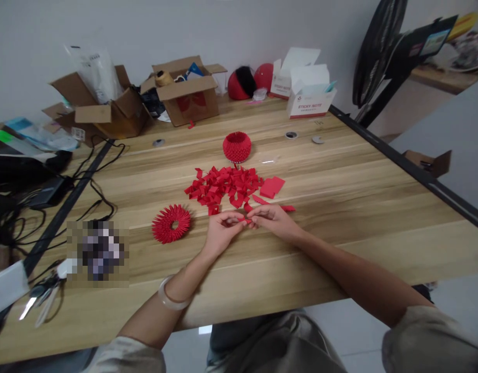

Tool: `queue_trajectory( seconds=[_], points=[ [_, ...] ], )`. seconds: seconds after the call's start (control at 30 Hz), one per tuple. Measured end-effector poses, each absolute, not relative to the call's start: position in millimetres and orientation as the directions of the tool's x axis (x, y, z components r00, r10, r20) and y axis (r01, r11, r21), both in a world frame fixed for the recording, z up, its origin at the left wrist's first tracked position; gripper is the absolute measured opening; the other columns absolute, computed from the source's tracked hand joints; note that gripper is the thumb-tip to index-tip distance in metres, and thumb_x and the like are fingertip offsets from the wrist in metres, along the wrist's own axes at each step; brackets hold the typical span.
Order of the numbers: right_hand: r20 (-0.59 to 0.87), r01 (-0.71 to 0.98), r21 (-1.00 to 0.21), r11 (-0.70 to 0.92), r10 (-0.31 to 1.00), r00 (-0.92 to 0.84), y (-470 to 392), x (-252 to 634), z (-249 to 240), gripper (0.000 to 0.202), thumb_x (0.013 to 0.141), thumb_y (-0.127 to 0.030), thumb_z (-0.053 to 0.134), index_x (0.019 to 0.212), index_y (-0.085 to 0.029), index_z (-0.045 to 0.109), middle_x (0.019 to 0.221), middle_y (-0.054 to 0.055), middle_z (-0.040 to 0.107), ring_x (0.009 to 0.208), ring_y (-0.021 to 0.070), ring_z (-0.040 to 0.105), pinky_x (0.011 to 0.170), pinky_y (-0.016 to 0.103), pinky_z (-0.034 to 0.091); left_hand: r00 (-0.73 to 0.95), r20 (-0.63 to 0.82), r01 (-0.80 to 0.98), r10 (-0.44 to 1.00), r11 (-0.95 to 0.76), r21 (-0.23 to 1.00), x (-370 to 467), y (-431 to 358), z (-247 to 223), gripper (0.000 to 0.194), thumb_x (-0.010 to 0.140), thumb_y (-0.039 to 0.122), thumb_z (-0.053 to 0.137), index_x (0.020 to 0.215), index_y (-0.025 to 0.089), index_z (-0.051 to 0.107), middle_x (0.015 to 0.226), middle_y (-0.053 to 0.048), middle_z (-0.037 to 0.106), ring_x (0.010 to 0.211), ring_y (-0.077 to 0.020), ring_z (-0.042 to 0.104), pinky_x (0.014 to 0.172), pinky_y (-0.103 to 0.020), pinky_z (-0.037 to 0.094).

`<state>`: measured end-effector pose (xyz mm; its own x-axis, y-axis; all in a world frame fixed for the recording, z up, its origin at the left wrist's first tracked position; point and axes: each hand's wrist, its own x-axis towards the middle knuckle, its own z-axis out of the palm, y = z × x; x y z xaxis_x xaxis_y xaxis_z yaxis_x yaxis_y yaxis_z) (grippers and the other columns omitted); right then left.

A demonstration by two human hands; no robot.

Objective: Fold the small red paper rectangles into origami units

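Between the fingertips of my left hand (222, 231) and my right hand (275, 220) is a small folded red paper piece (244, 220). Both hands are closed in a pinch on it, low over the table; fingers cover part of it. Just beyond them lies a loose heap of folded red paper pieces (225, 185). A stack of flat red paper slips (272, 187) rests at the heap's right side. Left of my left hand sits a red spiky paper ring (164, 226) with a hole in its middle. Behind the heap stands a round red paper bowl (237, 147).
Cardboard boxes (196, 101) and white sticky note boxes (308, 101) line the back of the wooden table (359, 223). Black cables (93, 181) and scissors (44, 290) lie at the left, near a blurred-out patch (101, 254). A black fan (378, 52) stands at the right.
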<state>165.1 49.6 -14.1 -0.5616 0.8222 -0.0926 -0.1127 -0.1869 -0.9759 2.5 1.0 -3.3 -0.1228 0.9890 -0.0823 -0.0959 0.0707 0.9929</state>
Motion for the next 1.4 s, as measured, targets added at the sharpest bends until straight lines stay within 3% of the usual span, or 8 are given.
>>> queue_trajectory(
  seconds=[0.17,0.37,0.6,0.8,0.97,1.17,1.4],
  points=[
    [-0.04,-0.1,-0.989,-0.113,0.838,-0.544,45.5,164.4,-11.7,0.023,0.072,-0.035,0.066,0.077,-0.013,0.066,0.062,0.0,0.064,0.057,0.0096,0.059,0.06,0.024,0.049,-0.162,0.042,0.014,0.986,-0.041,0.999,3.8,-0.4,0.4,0.017,0.054,0.019,0.077,0.068,0.013,0.069,0.072,-0.005,0.069,0.061,-0.0119,0.062,0.062,-0.025,0.052],
    [-0.076,-0.116,-0.979,-0.17,0.823,-0.562,41.5,162.4,-14.2,0.023,0.06,-0.028,0.075,0.074,-0.013,0.064,0.064,-0.001,0.064,0.058,0.0094,0.058,0.06,0.024,0.047,-0.105,0.148,0.134,0.983,-0.134,0.982,5.5,-2.5,0.5,0.011,0.059,0.019,0.074,0.067,0.013,0.07,0.072,-0.007,0.068,0.064,-0.0132,0.061,0.059,-0.023,0.049],
    [-0.099,-0.102,-0.978,-0.184,0.831,-0.547,42.0,162.7,-10.5,0.017,0.062,-0.026,0.072,0.068,-0.013,0.064,0.057,-0.002,0.06,0.053,0.0076,0.053,0.055,0.022,0.043,-0.03,0.214,0.168,0.976,-0.206,0.964,1.9,-3.5,-0.1,0.009,0.066,0.02,0.069,0.072,0.014,0.072,0.076,-0.009,0.069,0.07,-0.015,0.062,0.062,-0.025,0.049],
    [-0.12,-0.101,-0.973,-0.207,0.828,-0.549,41.9,163.3,-8.2,0.017,0.06,-0.025,0.073,0.066,-0.013,0.062,0.057,-0.002,0.06,0.052,0.0072,0.051,0.055,0.022,0.041,-0.091,0.038,0.08,0.995,-0.031,0.996,1.3,-3.0,-1.5,0.019,0.061,0.023,0.073,0.077,0.013,0.07,0.067,-0.005,0.07,0.059,-0.0132,0.062,0.059,-0.024,0.049],
    [-0.124,-0.111,-0.969,-0.222,0.822,-0.556,42.1,163.7,-6.9,0.014,0.06,-0.022,0.072,0.066,-0.013,0.063,0.055,-0.002,0.061,0.051,0.007,0.051,0.054,0.021,0.041,0.019,-0.117,-0.033,0.993,0.117,0.993,1.0,-0.8,0.3,0.019,0.062,0.027,0.073,0.073,0.012,0.068,0.061,-0.005,0.069,0.055,-0.0126,0.062,0.057,-0.023,0.049],
    [-0.159,-0.154,-0.94,-0.305,0.789,-0.593,43.3,164.0,-8.5,0.011,0.06,-0.019,0.073,0.065,-0.013,0.065,0.055,-0.001,0.063,0.046,0.0055,0.05,0.049,0.019,0.04,0.012,-0.058,0.013,0.998,0.057,0.998,0.1,-0.8,1.7,0.015,0.06,0.023,0.074,0.068,0.012,0.069,0.057,-0.004,0.068,0.049,-0.0104,0.059,0.05,-0.02,0.045],
    [-0.208,-0.255,-0.819,-0.514,0.681,-0.702,45.0,167.3,-7.5,0.012,0.058,-0.017,0.075,0.066,-0.014,0.067,0.057,0.0,0.065,0.047,0.0062,0.054,0.048,0.018,0.042,0.181,0.041,0.033,0.983,-0.048,0.998,-8.4,0.0,0.5,0.017,0.063,0.025,0.074,0.076,0.014,0.072,0.067,-0.007,0.07,0.056,-0.0138,0.063,0.054,-0.024,0.049]
  ],
)
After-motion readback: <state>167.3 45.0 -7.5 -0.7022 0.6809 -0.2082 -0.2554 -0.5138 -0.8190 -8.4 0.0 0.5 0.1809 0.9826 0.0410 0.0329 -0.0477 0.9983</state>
